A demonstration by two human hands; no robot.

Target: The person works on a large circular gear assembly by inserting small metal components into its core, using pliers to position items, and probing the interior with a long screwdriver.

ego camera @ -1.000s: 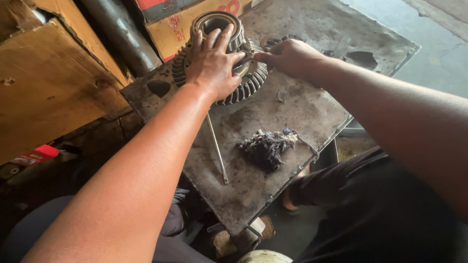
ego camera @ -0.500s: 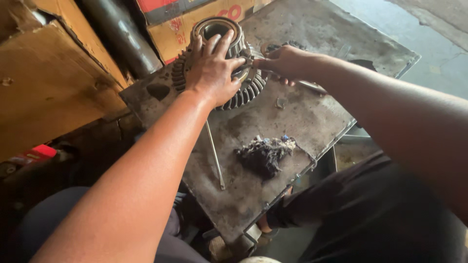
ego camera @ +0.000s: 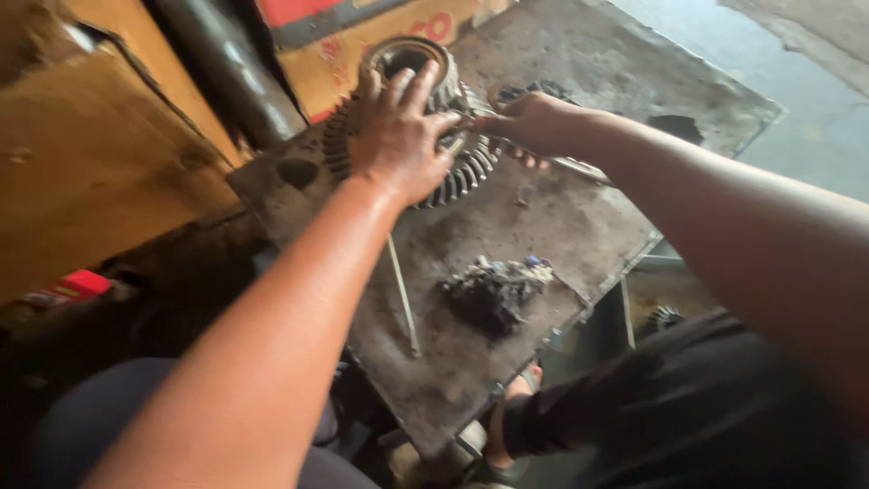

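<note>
Currently the left hand (ego camera: 398,136) lies flat, fingers spread, on a large toothed ring gear (ego camera: 457,177) at 12 o'clock on the worn metal plate (ego camera: 561,226). Right hand (ego camera: 534,122), at the gear's 3 o'clock edge, pinches closed on a thin metal tool (ego camera: 575,166). Greasy rag (ego camera: 493,290) lies at 6 o'clock; slim rod (ego camera: 403,299) beside it.
</note>
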